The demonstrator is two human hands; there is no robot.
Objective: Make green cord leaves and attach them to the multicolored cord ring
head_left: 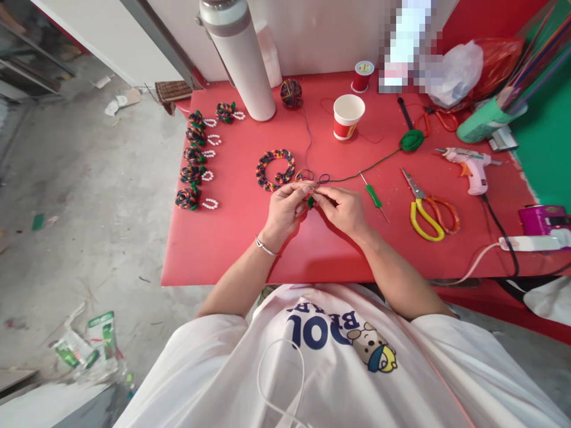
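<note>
My left hand (286, 207) and my right hand (341, 209) meet over the red table, fingertips pinched together. Between them is a small green yarn piece (311, 203), mostly covered by the fingers. A green strand (343, 178) runs from the hands to a green yarn ball (411, 140). Thin multicolored yarn (305, 175) loops just beyond the fingertips and leads toward a multicolored yarn ball (291, 93). Beyond my left hand lies a curled multicolored braided strip (260, 172). To the right of my right hand lies a green-handled crochet hook (373, 195), touched by neither hand.
Several yarn flowers (187, 198) with white bead loops (210, 204) line the left edge. A tall flask (245, 62), paper cup (348, 117) and thread spool (363, 76) stand behind. Yellow-and-orange scissors (426, 217), a pink glue gun (473, 169) and a power strip (530, 243) lie right.
</note>
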